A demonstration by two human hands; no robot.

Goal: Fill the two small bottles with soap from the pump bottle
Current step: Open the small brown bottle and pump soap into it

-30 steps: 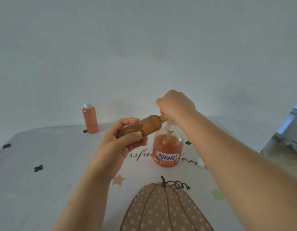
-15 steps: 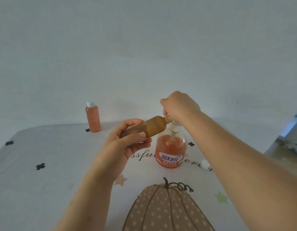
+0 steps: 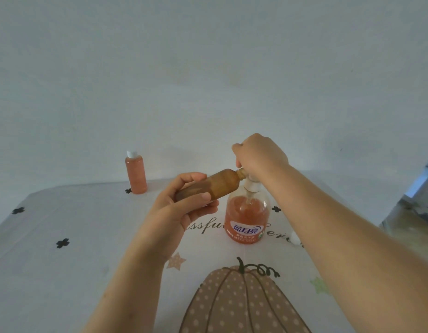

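1. Head view: left hand [image 3: 174, 212] is wrapped round the brown bottle [image 3: 208, 188], tipped nearly sideways above mid-table, with its neck right up against the pump under the right hand [image 3: 258, 157].
2. Right hand's curled over the head of the pump bottle [image 3: 246, 217], which stands mid-table. The spout's hidden, so I can't tell if it's actually in the neck.
3. Tip: short slow presses with the neck snug on the spout, or soap dribbles onto the table [image 3: 64, 272].
4. I'd tilt the brown one more upright as it fills.
5. Full bottle [image 3: 135, 174], capped, stands near the far edge, left.
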